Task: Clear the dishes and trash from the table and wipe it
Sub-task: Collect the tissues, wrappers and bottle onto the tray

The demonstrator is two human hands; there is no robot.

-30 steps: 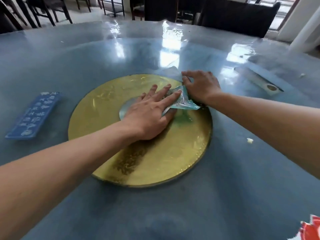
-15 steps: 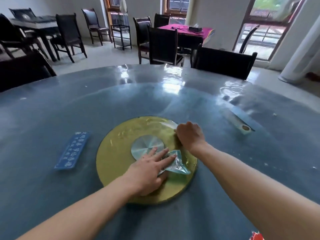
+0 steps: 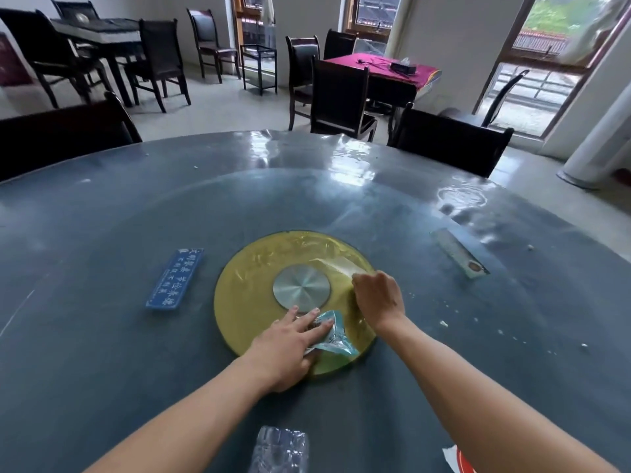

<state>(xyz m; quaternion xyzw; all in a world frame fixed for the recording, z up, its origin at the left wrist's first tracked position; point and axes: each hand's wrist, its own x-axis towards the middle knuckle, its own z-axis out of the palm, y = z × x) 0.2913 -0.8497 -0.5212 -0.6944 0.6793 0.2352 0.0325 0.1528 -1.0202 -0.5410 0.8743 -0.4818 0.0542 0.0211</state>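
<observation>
Dark chairs (image 3: 160,59) and a pink-clothed table (image 3: 382,68) stand behind my round grey table (image 3: 102,336). Left to right: blue sign (image 3: 175,278), gold disc (image 3: 246,285), my left hand (image 3: 290,346) flat, fingers straight, pressing a teal wrapper (image 3: 336,334) there, my right hand (image 3: 377,298) curled, pinching clear film (image 3: 336,264).

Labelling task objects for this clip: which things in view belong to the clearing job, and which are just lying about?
Job:
- left hand pressing teal wrapper
- right hand on clear film over yellow disc
- crumbs
- crumpled clear plastic
- table

Lying about:
- blue sign plate
- flat strip
- chairs
- pink-clothed table
</observation>
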